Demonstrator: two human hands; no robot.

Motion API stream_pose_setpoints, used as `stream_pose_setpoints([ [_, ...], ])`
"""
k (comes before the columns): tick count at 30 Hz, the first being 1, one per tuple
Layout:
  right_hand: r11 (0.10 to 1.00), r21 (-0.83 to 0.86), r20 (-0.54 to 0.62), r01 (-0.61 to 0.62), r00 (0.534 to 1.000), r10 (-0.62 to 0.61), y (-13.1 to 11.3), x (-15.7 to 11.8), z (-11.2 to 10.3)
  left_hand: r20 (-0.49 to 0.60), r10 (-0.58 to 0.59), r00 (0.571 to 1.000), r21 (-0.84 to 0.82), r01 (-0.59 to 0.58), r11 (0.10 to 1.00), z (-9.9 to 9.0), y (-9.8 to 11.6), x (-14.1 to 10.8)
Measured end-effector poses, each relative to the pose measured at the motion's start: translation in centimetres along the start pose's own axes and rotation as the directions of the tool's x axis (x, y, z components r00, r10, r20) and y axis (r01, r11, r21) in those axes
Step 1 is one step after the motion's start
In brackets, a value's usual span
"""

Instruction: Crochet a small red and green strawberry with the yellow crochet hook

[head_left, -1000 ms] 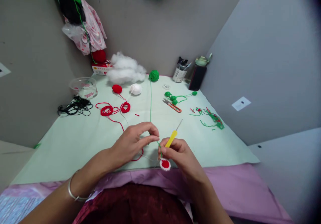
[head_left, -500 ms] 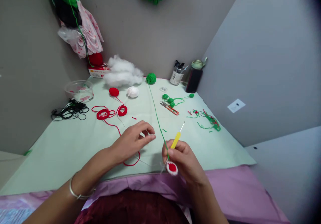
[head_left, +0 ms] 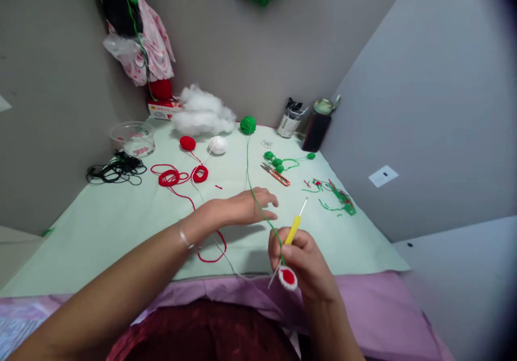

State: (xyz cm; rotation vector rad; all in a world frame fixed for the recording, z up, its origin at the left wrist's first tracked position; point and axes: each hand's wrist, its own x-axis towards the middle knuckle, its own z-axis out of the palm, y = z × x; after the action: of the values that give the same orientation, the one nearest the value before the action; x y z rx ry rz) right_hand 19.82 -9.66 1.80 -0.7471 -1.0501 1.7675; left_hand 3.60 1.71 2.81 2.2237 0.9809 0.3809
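My right hand is closed around a yellow-handled crochet hook, its metal tip pointing up. A small round crochet piece, red with a white border, hangs below the same fingers. Green yarn runs from that hand back to a green yarn ball. My left hand reaches across under the green strand, holding nothing, with thumb and fingers apart. White yarn trails from the piece to the left.
Orange-handled snips lie beside small green crochet pieces. Yarn scraps are at right. Red yarn coils, black cord and a clear tub sit left. White stuffing and a phone are at the back.
My left hand has moved right, from beside the green strand to beneath it, and its fingers have stretched out. My right hand keeps the hook and crochet piece. The view has shifted slightly.
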Motion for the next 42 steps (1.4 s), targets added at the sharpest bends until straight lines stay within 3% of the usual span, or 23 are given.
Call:
stream_pose_setpoints([
  [3,0.998,0.049,-0.102,-0.029,0.994,0.034,-0.2,0.5,-0.2,-0.030,-0.073,0.997,-0.032,0.072,0.997,-1.8,-0.6,-5.1],
  [6,0.995,0.091,-0.146,-0.053,0.987,0.066,0.0,0.7,0.0,-0.134,-0.161,0.978,-0.142,0.142,0.980,-2.7,0.3,-8.9],
  [8,0.995,0.085,-0.140,-0.052,0.988,0.063,0.3,0.7,0.6,-0.167,-0.210,0.963,-0.569,0.079,0.819,-2.0,1.5,-10.2],
  [10,0.997,0.053,-0.118,-0.047,0.992,0.053,0.6,0.6,1.3,-0.179,-0.192,0.965,-0.782,-0.021,0.623,-0.3,2.7,-10.8],
  [13,0.997,0.003,-0.079,-0.071,0.994,0.071,1.3,0.3,2.6,-0.259,-0.150,0.954,-0.878,-0.168,0.448,2.2,4.0,-10.5],
  [16,0.991,-0.025,-0.038,-0.132,0.991,0.131,2.0,0.0,3.4,-0.415,-0.196,0.888,-0.885,-0.345,0.313,2.8,4.4,-10.1],
  [17,0.990,-0.027,-0.038,-0.141,0.989,0.140,2.1,-0.1,3.4,-0.459,-0.203,0.865,-0.860,-0.375,0.346,2.6,4.3,-10.1],
  [18,0.990,-0.024,-0.048,-0.138,0.989,0.137,2.2,-0.1,3.4,-0.503,-0.189,0.843,-0.810,-0.384,0.442,2.4,4.1,-10.3],
  [21,0.997,-0.023,-0.102,-0.077,0.992,0.074,1.9,0.1,2.9,-0.617,-0.005,0.787,-0.426,-0.329,0.843,2.1,3.1,-11.1],
  [23,0.998,-0.055,-0.134,-0.032,0.991,0.024,1.8,0.4,2.7,-0.638,0.038,0.769,-0.275,-0.274,0.922,2.7,2.6,-11.6],
  [25,0.994,-0.109,-0.148,-0.002,0.989,-0.015,2.0,0.6,2.7,-0.639,-0.076,0.765,-0.393,-0.241,0.887,3.6,2.6,-11.9],
  [26,0.990,-0.140,-0.144,0.004,0.989,-0.025,2.1,0.7,2.7,-0.613,-0.167,0.772,-0.513,-0.229,0.827,4.1,2.8,-11.9],
  [29,0.974,-0.227,-0.091,0.018,0.995,-0.040,2.4,0.9,3.0,-0.451,-0.403,0.797,-0.821,-0.192,0.537,4.7,3.2,-12.0],
  [31,0.966,-0.248,-0.051,0.068,0.995,-0.083,2.2,1.0,3.0,-0.382,-0.498,0.778,-0.897,-0.183,0.403,4.4,3.2,-12.1],
  [34,0.968,-0.178,-0.040,0.177,0.982,-0.187,1.7,1.1,2.8,-0.406,-0.562,0.721,-0.893,-0.181,0.413,3.7,2.9,-12.4],
  [36,0.952,-0.162,-0.063,0.260,0.960,-0.273,1.5,1.1,2.8,-0.414,-0.557,0.720,-0.876,-0.150,0.458,3.7,2.8,-12.4],
  [38,0.887,-0.285,-0.086,0.362,0.913,-0.400,1.8,1.0,3.0,-0.386,-0.539,0.749,-0.884,-0.134,0.448,4.1,3.0,-12.1],
  [40,0.717,-0.515,-0.050,0.469,0.819,-0.571,2.3,0.9,3.4,-0.344,-0.524,0.779,-0.916,-0.156,0.370,4.9,3.2,-11.8],
  [42,0.452,-0.718,0.075,0.529,0.705,-0.705,2.9,0.7,3.5,-0.316,-0.512,0.799,-0.939,-0.187,0.287,5.6,3.4,-11.6],
])
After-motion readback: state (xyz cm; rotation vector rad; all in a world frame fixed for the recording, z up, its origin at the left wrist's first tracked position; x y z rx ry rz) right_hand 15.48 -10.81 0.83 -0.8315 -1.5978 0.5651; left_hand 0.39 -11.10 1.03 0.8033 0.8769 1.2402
